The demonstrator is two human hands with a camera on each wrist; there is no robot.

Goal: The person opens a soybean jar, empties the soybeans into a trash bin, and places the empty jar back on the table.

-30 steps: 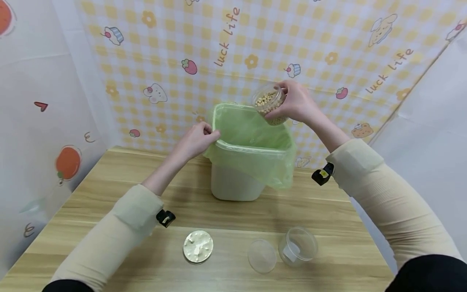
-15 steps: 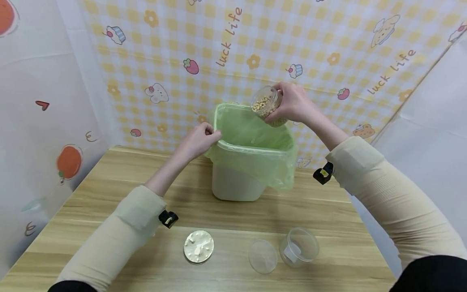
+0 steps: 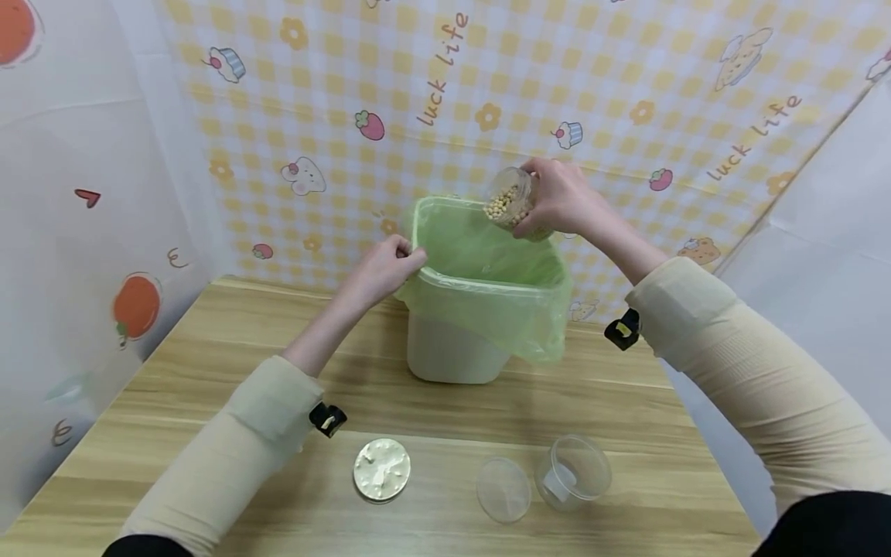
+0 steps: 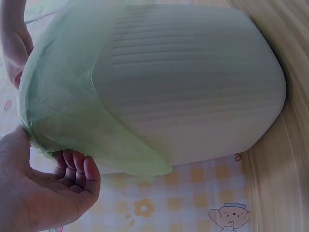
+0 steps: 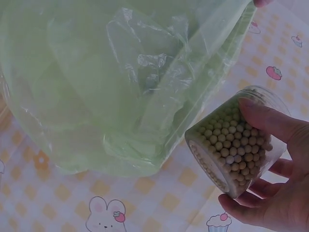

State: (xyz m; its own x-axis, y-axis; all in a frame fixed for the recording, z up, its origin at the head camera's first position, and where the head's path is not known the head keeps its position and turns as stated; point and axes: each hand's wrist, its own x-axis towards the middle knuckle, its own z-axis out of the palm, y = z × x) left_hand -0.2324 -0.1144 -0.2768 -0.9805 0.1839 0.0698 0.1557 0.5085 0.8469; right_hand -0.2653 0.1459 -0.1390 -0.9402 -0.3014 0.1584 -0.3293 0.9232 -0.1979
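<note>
My right hand [image 3: 567,197] holds a clear plastic jar [image 5: 231,145] of small round beige beads or beans [image 3: 504,205]. The lidless jar is tilted over the right back part of a white trash bin [image 3: 455,352], its mouth facing left. A thin green trash bag [image 3: 501,309] lines the bin and hangs over its rim. At the bin's left edge, my left hand [image 3: 386,267] grips the rim through the bag, thumb on top and fingers curled below, as the left wrist view shows. The jar's contents still lie inside it in the right wrist view.
In front on the wooden table [image 3: 264,495] lie a round gold lid [image 3: 382,469] and a flat clear disc [image 3: 503,490]. Beside the disc stands a clear plastic tub [image 3: 574,472]. A yellow checked cloth [image 3: 334,193] covers the wall right behind the bin.
My right hand has tipped the jar further to the left, and the contents have slid towards its mouth. The left hand keeps its place on the rim. The head view has shifted slightly.
</note>
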